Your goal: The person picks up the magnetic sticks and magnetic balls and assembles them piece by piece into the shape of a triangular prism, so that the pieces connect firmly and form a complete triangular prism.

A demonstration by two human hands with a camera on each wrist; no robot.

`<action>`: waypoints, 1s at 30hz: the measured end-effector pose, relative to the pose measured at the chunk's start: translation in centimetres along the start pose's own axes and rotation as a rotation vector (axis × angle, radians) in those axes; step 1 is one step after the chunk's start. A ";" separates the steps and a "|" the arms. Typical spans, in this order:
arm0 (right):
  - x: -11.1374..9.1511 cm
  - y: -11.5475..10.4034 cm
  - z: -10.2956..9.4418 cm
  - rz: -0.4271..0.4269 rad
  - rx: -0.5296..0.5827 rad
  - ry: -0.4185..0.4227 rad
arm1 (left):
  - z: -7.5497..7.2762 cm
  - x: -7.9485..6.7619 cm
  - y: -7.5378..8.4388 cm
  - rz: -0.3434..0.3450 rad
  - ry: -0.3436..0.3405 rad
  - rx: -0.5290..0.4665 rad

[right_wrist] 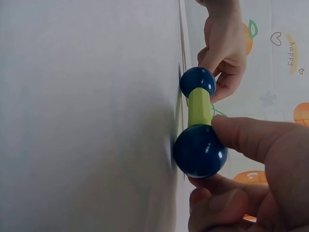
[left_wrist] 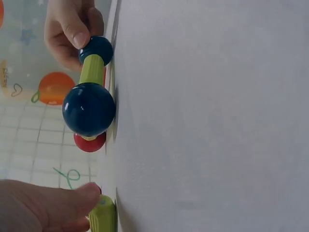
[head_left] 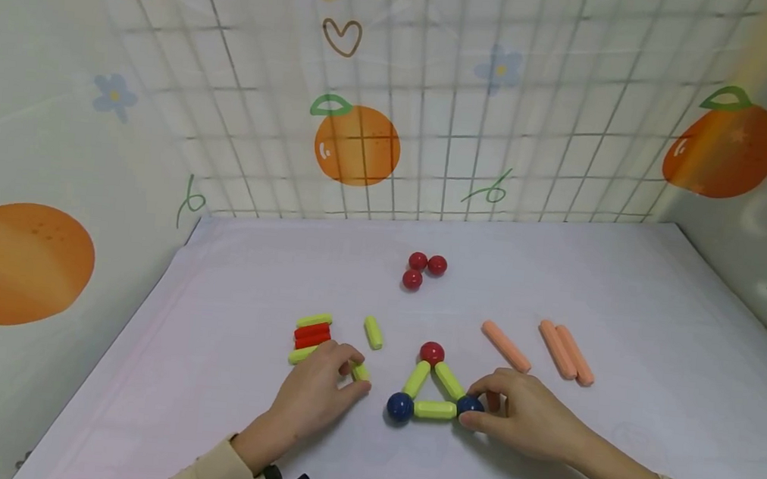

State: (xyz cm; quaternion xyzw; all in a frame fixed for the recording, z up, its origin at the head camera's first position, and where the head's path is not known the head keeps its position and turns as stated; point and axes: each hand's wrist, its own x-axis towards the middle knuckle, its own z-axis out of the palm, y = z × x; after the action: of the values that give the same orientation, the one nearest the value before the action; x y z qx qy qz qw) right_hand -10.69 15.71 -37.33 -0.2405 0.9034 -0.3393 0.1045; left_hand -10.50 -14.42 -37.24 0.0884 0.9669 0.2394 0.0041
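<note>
The triangle (head_left: 416,379) sits on the table (head_left: 272,260), well in from the far edge and between the left and right edges: three green rods (head_left: 435,410) join a red ball (head_left: 431,353), pointing towards the far edge, to a left blue ball (head_left: 400,407) and a right blue ball (head_left: 470,405). My right hand (head_left: 528,418) grips the right blue ball between thumb and fingers. My left hand (head_left: 315,392) pinches a loose green rod (head_left: 361,372) between thumb and finger, on the left-edge side of the triangle. Just beyond it lies another green rod (head_left: 373,332), and nearer the left edge two red rods (head_left: 312,334) lie side by side between two more green rods (head_left: 315,320). Three orange rods (head_left: 558,350) lie towards the right edge, two of them together. Closest to the far edge are three red balls (head_left: 418,261), bunched up.
</note>
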 end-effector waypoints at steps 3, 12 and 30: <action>0.0 0.0 0.0 0.000 0.000 0.002 | 0.1 0.1 -0.4 -0.003 0.017 0.031; -0.1 0.1 0.0 -0.013 0.010 0.013 | 0.2 0.4 -0.4 -0.036 0.029 0.062; 0.1 0.2 -0.4 0.005 0.014 0.025 | -0.1 -0.1 -0.8 0.010 0.107 0.098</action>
State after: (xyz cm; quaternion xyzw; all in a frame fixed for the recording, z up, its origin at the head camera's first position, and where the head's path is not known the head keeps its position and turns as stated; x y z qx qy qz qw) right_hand -10.96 16.03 -37.20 -0.2334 0.9028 -0.3484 0.0955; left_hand -10.54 -15.21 -37.54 0.0805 0.9758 0.1960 -0.0532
